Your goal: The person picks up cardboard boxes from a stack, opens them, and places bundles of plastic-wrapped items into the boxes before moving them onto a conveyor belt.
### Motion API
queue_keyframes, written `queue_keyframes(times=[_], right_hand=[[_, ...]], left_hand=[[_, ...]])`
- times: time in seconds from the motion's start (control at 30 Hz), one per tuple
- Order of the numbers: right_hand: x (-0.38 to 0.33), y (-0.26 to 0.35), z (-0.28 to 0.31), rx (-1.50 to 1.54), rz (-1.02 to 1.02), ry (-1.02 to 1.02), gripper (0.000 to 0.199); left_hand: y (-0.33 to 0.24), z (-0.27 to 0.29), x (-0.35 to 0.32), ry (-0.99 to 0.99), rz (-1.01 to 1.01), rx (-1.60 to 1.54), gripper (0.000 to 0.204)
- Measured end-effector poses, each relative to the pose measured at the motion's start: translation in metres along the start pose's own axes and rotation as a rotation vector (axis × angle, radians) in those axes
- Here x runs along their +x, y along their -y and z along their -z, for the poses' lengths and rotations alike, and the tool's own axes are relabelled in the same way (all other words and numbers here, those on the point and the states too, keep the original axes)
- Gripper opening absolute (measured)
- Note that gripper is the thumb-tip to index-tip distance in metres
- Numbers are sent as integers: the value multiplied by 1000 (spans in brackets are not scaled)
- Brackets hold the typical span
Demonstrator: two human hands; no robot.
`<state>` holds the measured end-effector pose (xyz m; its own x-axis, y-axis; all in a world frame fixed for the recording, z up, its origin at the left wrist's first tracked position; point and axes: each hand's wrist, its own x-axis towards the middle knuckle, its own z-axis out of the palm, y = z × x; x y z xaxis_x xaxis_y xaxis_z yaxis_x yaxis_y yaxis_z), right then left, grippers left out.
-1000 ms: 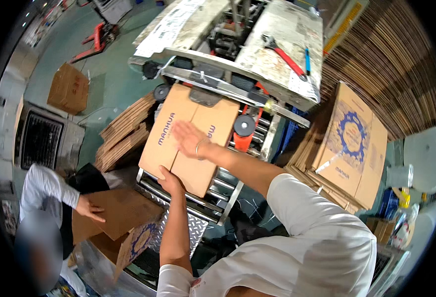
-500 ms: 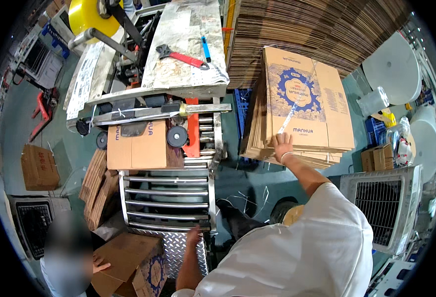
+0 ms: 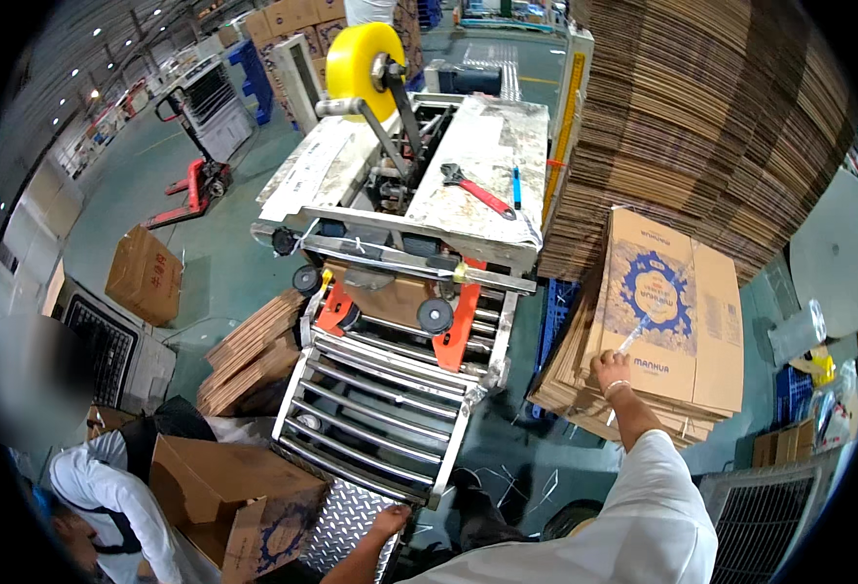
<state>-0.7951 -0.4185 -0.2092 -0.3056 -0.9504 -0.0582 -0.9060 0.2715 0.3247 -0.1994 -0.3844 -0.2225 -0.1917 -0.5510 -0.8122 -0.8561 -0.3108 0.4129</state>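
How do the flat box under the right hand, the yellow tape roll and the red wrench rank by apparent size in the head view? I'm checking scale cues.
1. Flat box, largest.
2. Tape roll.
3. Wrench, smallest.
The roll sits farther away, so its true size is unsure.

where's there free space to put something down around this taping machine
The roller conveyor between the machine's red guides and the left hand is bare. The machine top has room beside the red wrench. Crowded: the flat carton stack under the right hand, and the cardboard pile left of the rollers.
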Motion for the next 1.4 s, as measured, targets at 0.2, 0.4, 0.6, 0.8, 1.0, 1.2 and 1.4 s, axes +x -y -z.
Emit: queue_keyframes(times=[0.2,0.4,0.6,0.8,1.0,1.2,1.4], right_hand=[[-26,-33,56,-58,-12,-117,41],[-99,-8,271,146,290,-123,45],[-218,109,462,517,1001,-153,20],[-247,157,578,602,1210,-588,42],[-118,60,508,1000,48,-1205,39],[-54,188,434,2245,341,-209,71],[-89,269,362,1851,291,36,47]], left_hand=[[55,-81,-37,627,-33,213,46],[7,-84,-53,89,-293,109,54],[-175,53,-219,-679,-1077,-50,91],[-136,79,-289,-716,-1160,-744,22],[0,120,-353,-963,-1009,-1253,34],[123,89,-377,-1328,-992,-1172,37],[171,50,-389,-1722,-496,-1291,41]])
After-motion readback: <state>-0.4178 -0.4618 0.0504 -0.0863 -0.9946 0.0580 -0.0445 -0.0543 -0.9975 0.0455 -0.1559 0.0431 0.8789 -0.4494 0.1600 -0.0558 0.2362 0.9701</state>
